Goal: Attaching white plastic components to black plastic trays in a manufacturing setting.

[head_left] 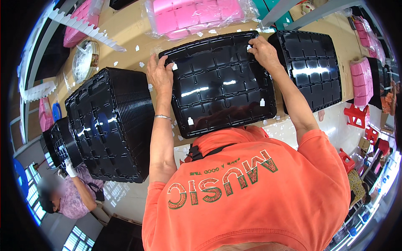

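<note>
In front of me lies a black plastic tray (222, 83), a sheet of shallow divided compartments with a glossy surface. My left hand (160, 77) is at its far left corner, fingers apart, with the thumb beside a small white tag (174, 66). At the far right corner my right hand (265, 53) has its fingers curled together around another small white tag (249, 47), partly hidden by the fingertips. Two more white tags, one near left (190, 121) and one near right (262, 102), lie on the tray's near corners.
A tall stack of black trays (109, 125) stands at left, another black tray stack (312, 69) at right. Pink trays in clear wrap (197, 14) lie beyond. Small white tags scatter over the brown tabletop (130, 42). A co-worker (69, 188) works at lower left.
</note>
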{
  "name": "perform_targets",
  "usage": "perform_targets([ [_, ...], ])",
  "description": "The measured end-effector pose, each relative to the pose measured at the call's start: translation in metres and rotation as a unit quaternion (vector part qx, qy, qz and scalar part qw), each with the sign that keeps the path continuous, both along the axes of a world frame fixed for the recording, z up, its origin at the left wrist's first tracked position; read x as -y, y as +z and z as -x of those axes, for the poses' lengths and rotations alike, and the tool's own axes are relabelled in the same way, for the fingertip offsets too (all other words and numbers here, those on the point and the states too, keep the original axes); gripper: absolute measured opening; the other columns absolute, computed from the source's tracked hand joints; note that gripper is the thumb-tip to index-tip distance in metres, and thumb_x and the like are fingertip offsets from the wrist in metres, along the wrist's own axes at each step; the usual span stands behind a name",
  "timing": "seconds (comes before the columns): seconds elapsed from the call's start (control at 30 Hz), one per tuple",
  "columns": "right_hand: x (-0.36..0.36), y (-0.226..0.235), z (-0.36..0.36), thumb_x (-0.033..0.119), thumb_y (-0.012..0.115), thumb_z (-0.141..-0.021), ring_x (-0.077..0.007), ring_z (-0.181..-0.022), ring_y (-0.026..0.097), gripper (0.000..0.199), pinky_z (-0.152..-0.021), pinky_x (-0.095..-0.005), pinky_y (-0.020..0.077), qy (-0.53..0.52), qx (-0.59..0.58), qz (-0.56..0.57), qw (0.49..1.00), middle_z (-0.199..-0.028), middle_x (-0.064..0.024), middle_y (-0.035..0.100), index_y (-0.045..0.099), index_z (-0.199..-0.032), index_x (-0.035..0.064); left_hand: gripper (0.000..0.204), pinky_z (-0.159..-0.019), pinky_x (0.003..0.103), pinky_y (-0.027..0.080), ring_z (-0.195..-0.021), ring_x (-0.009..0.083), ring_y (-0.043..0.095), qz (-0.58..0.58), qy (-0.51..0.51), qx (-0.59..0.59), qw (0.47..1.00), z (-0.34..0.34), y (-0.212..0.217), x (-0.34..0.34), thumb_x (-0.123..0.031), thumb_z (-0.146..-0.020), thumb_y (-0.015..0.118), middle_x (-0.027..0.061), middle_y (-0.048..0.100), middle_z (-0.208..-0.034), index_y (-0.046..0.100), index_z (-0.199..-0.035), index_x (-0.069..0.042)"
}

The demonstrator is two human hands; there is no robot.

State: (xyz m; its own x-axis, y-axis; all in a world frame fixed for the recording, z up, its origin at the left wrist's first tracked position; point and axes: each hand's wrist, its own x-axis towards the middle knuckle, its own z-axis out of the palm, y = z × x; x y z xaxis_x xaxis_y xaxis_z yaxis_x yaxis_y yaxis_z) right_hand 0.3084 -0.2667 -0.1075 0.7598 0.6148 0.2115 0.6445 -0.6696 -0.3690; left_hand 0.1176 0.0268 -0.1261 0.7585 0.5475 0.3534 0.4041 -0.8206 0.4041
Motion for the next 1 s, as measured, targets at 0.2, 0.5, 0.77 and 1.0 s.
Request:
perform_targets([
  [0.2, 0.011, -0.002, -0.01, 0.013, 0.063, -0.08, -0.0315, -0.086, 0.061, 0.019, -0.076, -0.0402, 0.0489, 0.017, -0.028, 0.011, 0.999, -0.089, -0.0111, 0.059, 0.067, -0.098, 0.0092, 0.024, -0.088, 0.041, 0.045, -0.103, 0.0338, 0.054, -0.009, -0.039, 0.037, 0.999, 0.007, -0.003, 0.003, -0.01, -0.068, 0.073, 0.0123, 0.056, -0.121, 0.072, -0.092, -0.012],
  [0.5, 0.007, 0.006, -0.019, 0.011, 0.062, -0.08, -0.0292, -0.087, 0.061, 0.011, -0.075, -0.0391, 0.0479, 0.04, -0.08, 0.061, 0.994, -0.088, -0.0086, 0.058, 0.063, -0.09, 0.0069, 0.014, -0.093, 0.041, 0.041, -0.11, 0.0323, 0.051, 0.006, -0.062, -0.007, 0.998, 0.004, 0.001, 0.002, -0.01, -0.068, 0.073, 0.0109, 0.054, -0.124, 0.072, -0.082, -0.012],
  [0.77, 0.01, -0.002, -0.016, 0.002, 0.055, -0.08, -0.0317, -0.089, 0.06, 0.022, -0.077, -0.0407, 0.0493, 0.048, -0.026, 0.061, 0.997, -0.093, -0.0111, 0.057, 0.065, -0.098, 0.0104, 0.024, -0.09, 0.041, 0.045, -0.105, 0.0344, 0.055, -0.019, -0.09, -0.026, 0.995, 0.005, 0.002, -0.002, -0.006, -0.071, 0.071, 0.0121, 0.055, -0.124, 0.07, -0.094, -0.009],
  [1.0, 0.012, 0.0, -0.026, 0.004, 0.056, -0.08, -0.0302, -0.091, 0.06, 0.018, -0.077, -0.0398, 0.0485, 0.049, -0.082, 0.06, 0.994, -0.092, -0.0096, 0.056, 0.064, -0.094, 0.0111, 0.016, -0.091, 0.043, 0.042, -0.106, 0.0328, 0.054, 0.017, -0.076, -0.034, 0.996, -0.001, 0.001, 0.0, -0.005, -0.071, 0.07, 0.0118, 0.053, -0.126, 0.069, -0.087, -0.009],
])
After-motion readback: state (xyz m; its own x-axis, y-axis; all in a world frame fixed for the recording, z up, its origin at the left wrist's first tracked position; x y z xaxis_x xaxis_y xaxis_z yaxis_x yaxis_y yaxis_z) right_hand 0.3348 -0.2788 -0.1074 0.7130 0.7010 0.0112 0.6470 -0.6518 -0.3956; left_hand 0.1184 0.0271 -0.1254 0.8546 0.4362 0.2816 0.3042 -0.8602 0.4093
